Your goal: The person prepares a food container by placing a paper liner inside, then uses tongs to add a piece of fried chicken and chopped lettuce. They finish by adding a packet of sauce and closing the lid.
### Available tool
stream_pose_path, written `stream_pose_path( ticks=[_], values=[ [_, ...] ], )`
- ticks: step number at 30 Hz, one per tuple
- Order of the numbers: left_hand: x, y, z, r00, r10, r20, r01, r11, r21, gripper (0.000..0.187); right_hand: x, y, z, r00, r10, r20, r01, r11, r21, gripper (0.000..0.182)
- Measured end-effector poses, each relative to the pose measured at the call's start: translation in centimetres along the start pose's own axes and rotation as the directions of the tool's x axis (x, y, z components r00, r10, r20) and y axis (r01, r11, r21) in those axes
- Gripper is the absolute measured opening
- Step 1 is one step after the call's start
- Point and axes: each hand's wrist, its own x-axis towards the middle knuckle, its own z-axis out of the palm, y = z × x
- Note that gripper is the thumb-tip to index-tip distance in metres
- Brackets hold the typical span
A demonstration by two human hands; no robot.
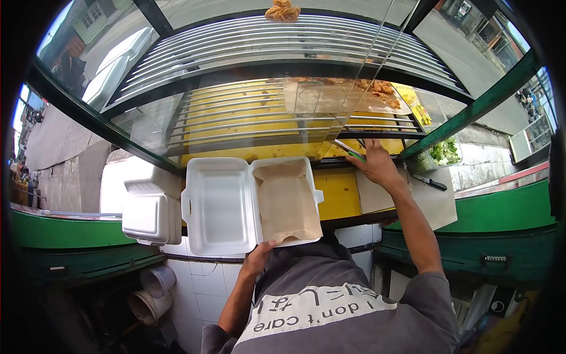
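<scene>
My left hand (259, 256) grips the near edge of an open white foam takeaway box (219, 206), with the thumb over the rim. Brown paper (287, 203) lines the box's right half; the left half is bare. At the counter's right side, my right hand (380, 165) is closed around what look like metal tongs (355, 156) with a green grip. Their far end reaches toward the glass case opening and is hard to make out. Inside the case, pieces of fried chicken (382, 89) rest on paper at the right. Another fried piece (283, 12) sits on the upper rack.
Stacked foam boxes (150, 218) stand at the left. A black-handled knife (433, 183) lies on a pale board (377, 194) at the right, near a clear tub of green leaves (446, 152). Metal racks (283, 53) and green frame posts (501, 88) enclose the case.
</scene>
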Motion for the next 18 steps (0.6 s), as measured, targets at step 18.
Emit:
stream_pose_path(
  ticks=[18],
  values=[
    [0.1, 1.4, 1.1, 0.997, -0.026, 0.078, 0.033, 0.995, -0.092, 0.048, -12.8, -0.5, -14.8, 0.963, 0.249, -0.104, -0.162, 0.842, 0.514, 0.041]
  ],
)
